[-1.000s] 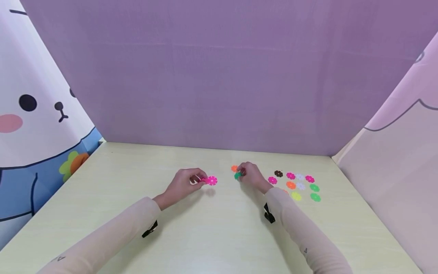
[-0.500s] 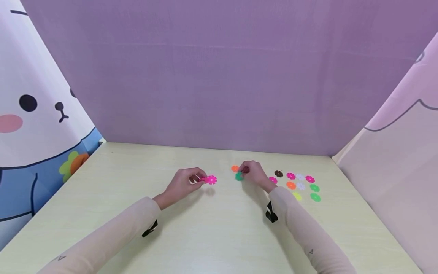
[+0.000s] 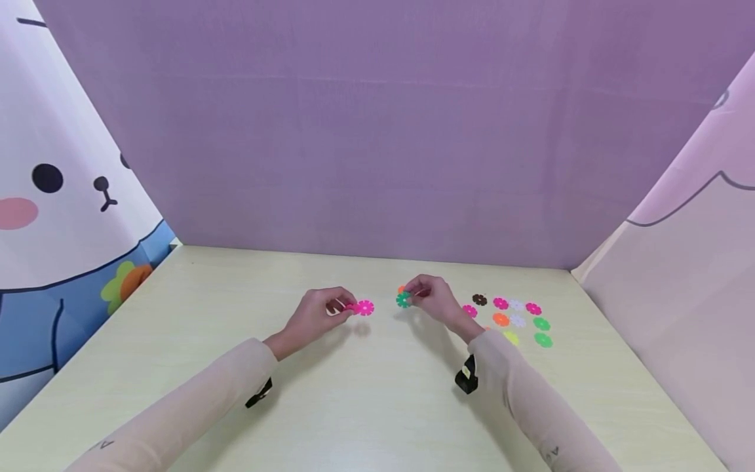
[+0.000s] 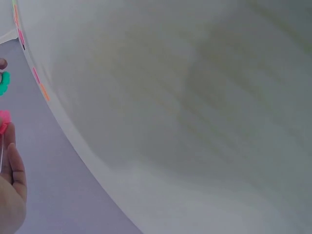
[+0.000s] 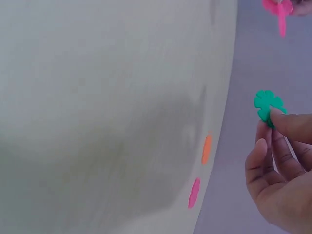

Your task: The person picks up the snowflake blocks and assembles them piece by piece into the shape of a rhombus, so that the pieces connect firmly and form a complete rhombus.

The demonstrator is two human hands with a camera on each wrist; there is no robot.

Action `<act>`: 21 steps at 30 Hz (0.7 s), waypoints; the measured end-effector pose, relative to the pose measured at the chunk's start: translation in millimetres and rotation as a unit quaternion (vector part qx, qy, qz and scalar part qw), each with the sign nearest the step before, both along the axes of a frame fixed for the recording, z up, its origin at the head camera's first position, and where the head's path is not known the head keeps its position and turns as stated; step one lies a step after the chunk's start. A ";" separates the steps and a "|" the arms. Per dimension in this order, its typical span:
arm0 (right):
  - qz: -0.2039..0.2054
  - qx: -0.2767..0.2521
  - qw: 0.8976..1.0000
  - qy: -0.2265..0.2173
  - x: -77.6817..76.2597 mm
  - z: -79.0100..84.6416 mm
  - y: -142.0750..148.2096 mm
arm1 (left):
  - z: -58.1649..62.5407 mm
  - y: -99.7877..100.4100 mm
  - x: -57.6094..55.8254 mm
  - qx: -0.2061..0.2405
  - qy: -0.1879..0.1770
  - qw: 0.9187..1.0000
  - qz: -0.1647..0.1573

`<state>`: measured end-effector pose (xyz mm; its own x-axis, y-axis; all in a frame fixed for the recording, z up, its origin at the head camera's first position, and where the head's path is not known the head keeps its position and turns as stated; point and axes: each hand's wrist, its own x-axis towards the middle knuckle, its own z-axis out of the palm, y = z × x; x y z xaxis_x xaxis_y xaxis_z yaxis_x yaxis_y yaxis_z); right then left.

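Note:
My left hand (image 3: 315,321) pinches a pink plastic flower-shaped disc (image 3: 366,308) at its fingertips. A second pink piece, slotted crosswise with it, shows in the right wrist view, where the pink pair (image 5: 282,19) hangs at the top right. Thumb and fingers of my right hand (image 3: 439,305) pinch a green flower disc (image 5: 267,103), held up off the table with its notched face turned toward the left hand. A short gap separates the green disc from the pink ones. Behind the green disc, an orange disc (image 3: 402,289) lies on the table, partly hidden in the head view.
Right of my right hand, several flat discs lie on the pale table (image 3: 366,406), among them a brown one (image 3: 480,299), a yellow one (image 3: 511,338) and a green one (image 3: 543,340). A purple cloth wall (image 3: 366,164) rises behind the table's back edge.
My right hand has raised the green disc from beside the orange one and turned it, bringing it slightly left. The left hand stays nearly still with the pink pieces.

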<state>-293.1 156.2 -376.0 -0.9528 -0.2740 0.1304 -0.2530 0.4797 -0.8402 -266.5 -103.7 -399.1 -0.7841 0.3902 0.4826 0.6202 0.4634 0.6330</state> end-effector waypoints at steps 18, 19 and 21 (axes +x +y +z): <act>0.023 -0.091 0.996 0.011 26.5 6.6 -26.2 | 3.8 2.5 1.4 0.010 0.003 1.000 -0.003; 0.022 -0.090 0.996 0.014 29.3 9.6 -28.4 | 3.7 2.6 1.3 0.010 0.004 1.000 -0.003; 0.020 -0.086 0.996 0.024 34.5 14.6 -32.5 | 3.3 2.9 0.9 0.011 0.006 1.000 -0.004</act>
<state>-258.6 123.7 -361.4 -0.9334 -0.2807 0.2235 -0.3102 0.3181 -0.8959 -265.5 -100.7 -395.8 -0.7748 0.3861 0.5007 0.6318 0.4438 0.6354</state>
